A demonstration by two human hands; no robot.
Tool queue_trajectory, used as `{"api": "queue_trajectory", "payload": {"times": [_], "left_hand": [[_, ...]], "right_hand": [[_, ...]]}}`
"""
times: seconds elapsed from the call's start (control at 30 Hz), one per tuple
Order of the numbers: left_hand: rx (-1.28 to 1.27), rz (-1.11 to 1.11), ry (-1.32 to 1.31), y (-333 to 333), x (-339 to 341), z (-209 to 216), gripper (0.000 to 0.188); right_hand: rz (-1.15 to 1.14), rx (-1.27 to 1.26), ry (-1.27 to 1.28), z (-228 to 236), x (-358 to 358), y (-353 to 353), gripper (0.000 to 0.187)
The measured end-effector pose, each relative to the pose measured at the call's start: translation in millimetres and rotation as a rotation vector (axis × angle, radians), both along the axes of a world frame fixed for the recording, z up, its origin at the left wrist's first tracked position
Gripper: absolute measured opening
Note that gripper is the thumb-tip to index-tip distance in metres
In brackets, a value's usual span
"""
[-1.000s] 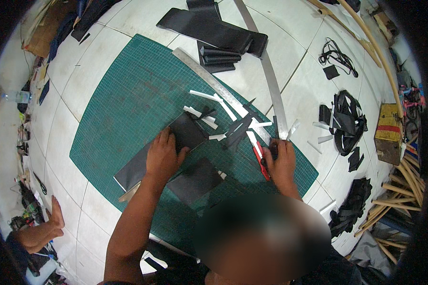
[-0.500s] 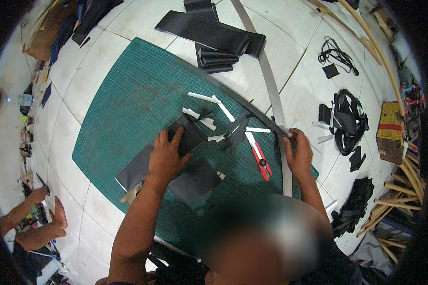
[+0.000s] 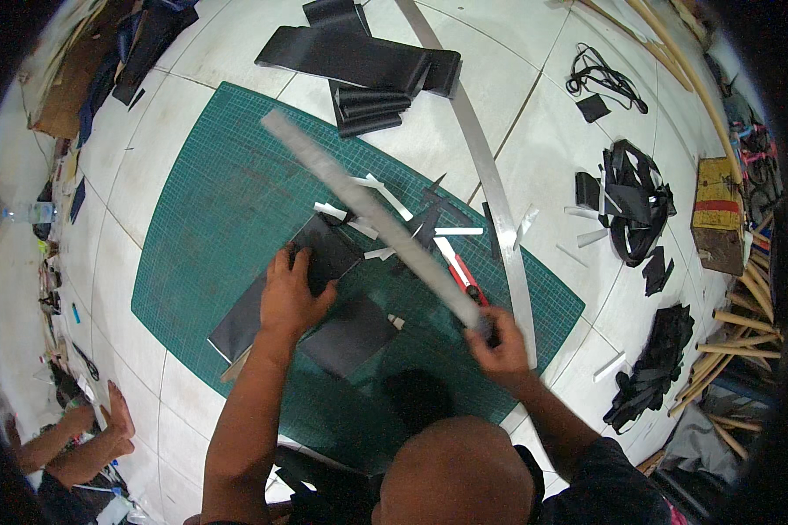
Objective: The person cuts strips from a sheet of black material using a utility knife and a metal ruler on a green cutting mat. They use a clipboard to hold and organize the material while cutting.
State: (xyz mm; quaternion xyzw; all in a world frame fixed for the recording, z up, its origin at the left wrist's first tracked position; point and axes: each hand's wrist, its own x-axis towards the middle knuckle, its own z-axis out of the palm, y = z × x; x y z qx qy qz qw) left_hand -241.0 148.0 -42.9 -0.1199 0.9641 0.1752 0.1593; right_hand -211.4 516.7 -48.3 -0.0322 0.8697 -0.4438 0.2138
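Note:
My left hand [image 3: 291,293] lies on a stack of black sheet material [image 3: 328,247], fingers spread. Held by its near end in my right hand [image 3: 497,348], a long grey straight bar [image 3: 359,199] slants across the cutting mat, blurred by motion. Under and beside it are a red utility knife [image 3: 464,276], white strips [image 3: 460,231] and dark scraps [image 3: 425,219]. Another black piece [image 3: 350,337] rests on the mat just right of my left forearm. The green gridded cutting mat [image 3: 210,192] lies beneath all of these.
A long metal ruler [image 3: 481,157] crosses the mat's right side and the tiled floor. Black rolled material [image 3: 359,57] lies beyond the mat. Bundled black strips [image 3: 635,206], a yellow box [image 3: 718,210] and wooden sticks [image 3: 744,337] are at right. Another person's foot [image 3: 118,416] is at lower left.
My right hand has moved left and nearer from the mat's right edge, swinging the grey bar over the mat. My left hand stays on the black sheets. The view has shifted slightly.

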Motion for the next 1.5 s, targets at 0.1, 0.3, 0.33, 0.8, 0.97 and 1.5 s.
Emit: {"api": "queue_trajectory", "payload": {"times": [0.1, 0.3, 0.33, 0.8, 0.97, 1.5], "left_hand": [[-0.021, -0.021, 0.114, -6.3, 6.6, -9.1, 0.066], [0.009, -0.017, 0.115, -1.5, 5.6, -10.6, 0.061], [0.011, -0.014, 0.108, -0.2, 5.0, -9.6, 0.063], [-0.035, 0.031, 0.011, 9.9, -15.8, -0.9, 0.102], [-0.064, 0.011, -0.019, 9.1, -19.4, -1.3, 0.107], [-0.097, 0.011, -0.086, 12.3, -27.4, -2.3, 0.111]], "right_hand": [[0.060, 0.012, -0.009, 13.4, 7.3, -53.5, 0.044], [0.138, 0.009, 0.165, -17.9, 25.3, -79.2, 0.041], [0.123, 0.024, 0.180, -21.6, 27.6, -80.3, 0.041], [0.196, 0.265, 0.452, -33.4, 31.0, -81.5, 0.043], [0.190, 0.253, 0.453, -37.2, 28.9, -81.6, 0.042], [0.186, 0.267, 0.482, -36.5, 27.5, -82.7, 0.044]]}}
